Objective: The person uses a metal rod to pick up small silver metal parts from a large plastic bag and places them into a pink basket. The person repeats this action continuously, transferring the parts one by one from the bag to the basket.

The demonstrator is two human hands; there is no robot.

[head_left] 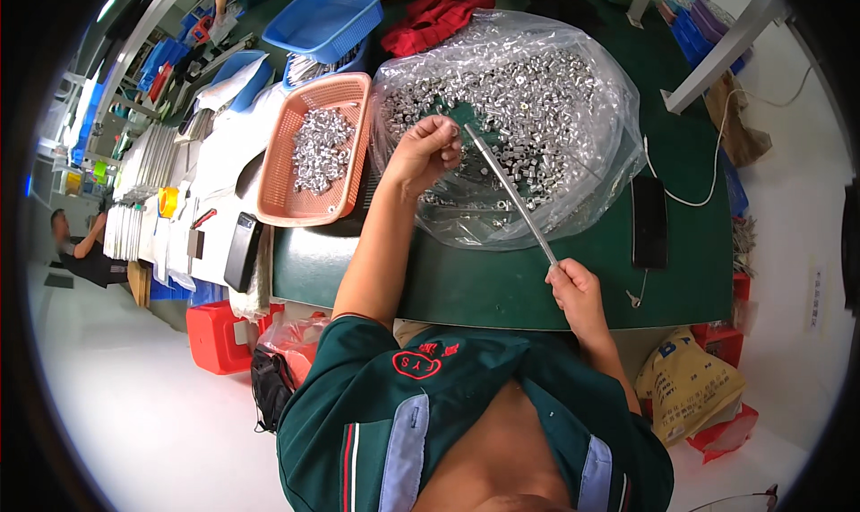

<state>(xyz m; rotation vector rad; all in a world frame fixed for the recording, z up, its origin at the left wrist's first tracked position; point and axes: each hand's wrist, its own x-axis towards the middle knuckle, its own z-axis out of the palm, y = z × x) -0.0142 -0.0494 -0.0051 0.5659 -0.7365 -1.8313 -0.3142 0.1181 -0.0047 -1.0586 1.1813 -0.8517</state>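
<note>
My right hand [580, 297] grips the near end of a slim silvery metal rod [512, 190], which slants up and left. Beside the rod's far tip, my left hand [421, 158] is closed with the fingertips pinched together. Whatever sits in that pinch is too small to make out. Below both, many small silvery metal pieces [551, 91] lie spread on an opened clear plastic bag [618, 118]. Left of my left hand stands a salmon-coloured plastic basket [315, 93], with a heap of similar small metal pieces [322, 149] in it.
Blue baskets [324, 15] and a red cloth [437, 19] lie at the back of the green table [502, 288]. A black phone [649, 221] with a white cable is at right, another dark phone [243, 252] at left. A grey post [726, 46] rises at far right.
</note>
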